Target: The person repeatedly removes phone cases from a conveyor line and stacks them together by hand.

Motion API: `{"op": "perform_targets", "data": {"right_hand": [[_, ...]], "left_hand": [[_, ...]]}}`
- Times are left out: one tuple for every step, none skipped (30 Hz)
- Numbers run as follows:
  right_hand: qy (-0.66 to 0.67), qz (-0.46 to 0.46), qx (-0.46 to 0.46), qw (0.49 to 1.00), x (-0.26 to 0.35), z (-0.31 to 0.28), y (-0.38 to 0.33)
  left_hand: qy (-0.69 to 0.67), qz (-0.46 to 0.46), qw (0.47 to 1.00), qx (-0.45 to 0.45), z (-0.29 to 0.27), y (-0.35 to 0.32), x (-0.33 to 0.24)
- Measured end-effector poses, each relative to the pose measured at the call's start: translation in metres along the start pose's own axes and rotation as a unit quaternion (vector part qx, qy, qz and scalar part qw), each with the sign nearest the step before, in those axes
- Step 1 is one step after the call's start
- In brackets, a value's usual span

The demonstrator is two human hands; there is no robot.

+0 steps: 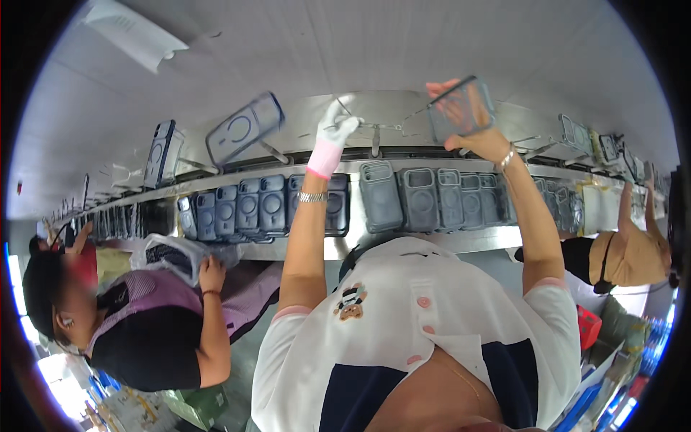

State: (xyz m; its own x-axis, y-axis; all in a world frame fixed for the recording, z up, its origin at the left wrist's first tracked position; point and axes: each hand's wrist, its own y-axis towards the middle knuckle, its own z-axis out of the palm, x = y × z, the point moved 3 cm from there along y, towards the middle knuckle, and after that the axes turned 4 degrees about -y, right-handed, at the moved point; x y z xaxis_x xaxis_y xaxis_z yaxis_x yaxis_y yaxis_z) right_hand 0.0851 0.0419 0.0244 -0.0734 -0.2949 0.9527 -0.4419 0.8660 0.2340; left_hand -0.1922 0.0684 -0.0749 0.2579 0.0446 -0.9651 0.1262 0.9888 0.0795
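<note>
My right hand (pixel 475 137) is bare and holds a clear phone case (pixel 471 108) with a dark rim; the fingers show through it, the thumb at its lower edge. The case tilts beside the right end of a thin wire holder (pixel 389 127) that stands on a short post over the conveyor. My left hand (pixel 337 128), in a white glove with a pink cuff, has its fingers closed around the left end of that holder. Below my arms, rows of dark-framed phone cases (pixel 272 204) and grey-framed phone cases (pixel 419 199) stand along the bench.
More phone cases (pixel 245 128) hang on holders along the line to the left, and another case (pixel 574 132) hangs to the right. A co-worker (pixel 151 317) sits close at my left by a plastic bag (pixel 183 253). Another person (pixel 626 245) works at the right.
</note>
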Motion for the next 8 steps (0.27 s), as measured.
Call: {"op": "perform_targets", "data": {"right_hand": [[-0.007,0.005,-0.009,1.0,0.002,-0.009,-0.007],[-0.005,-0.002,-0.037,0.999,0.004,-0.02,-0.013],[0.001,-0.01,-0.064,0.998,0.006,-0.024,-0.017],[-0.034,0.008,-0.065,0.997,0.016,-0.029,-0.016],[-0.033,0.01,-0.068,0.997,0.015,-0.035,-0.018],[-0.16,0.028,-0.047,0.986,0.013,-0.042,-0.015],[-0.284,0.048,-0.027,0.957,0.007,-0.052,-0.009],[-0.283,0.049,-0.029,0.957,0.005,-0.056,-0.011]], "left_hand": [[0.005,-0.02,0.999,0.035,0.016,-0.003,-0.001],[-0.007,-0.042,0.998,0.036,0.03,-0.004,-0.002],[-0.009,-0.045,0.998,0.042,0.042,-0.003,-0.001],[-0.028,0.011,0.998,0.064,0.057,-0.003,-0.002],[-0.046,0.066,0.993,0.085,0.071,-0.003,-0.001],[-0.107,0.057,0.987,0.109,0.086,0.0,0.005],[-0.05,0.001,0.993,0.11,0.099,0.004,0.006],[-0.073,-0.037,0.987,0.135,0.112,0.008,0.013]]}}
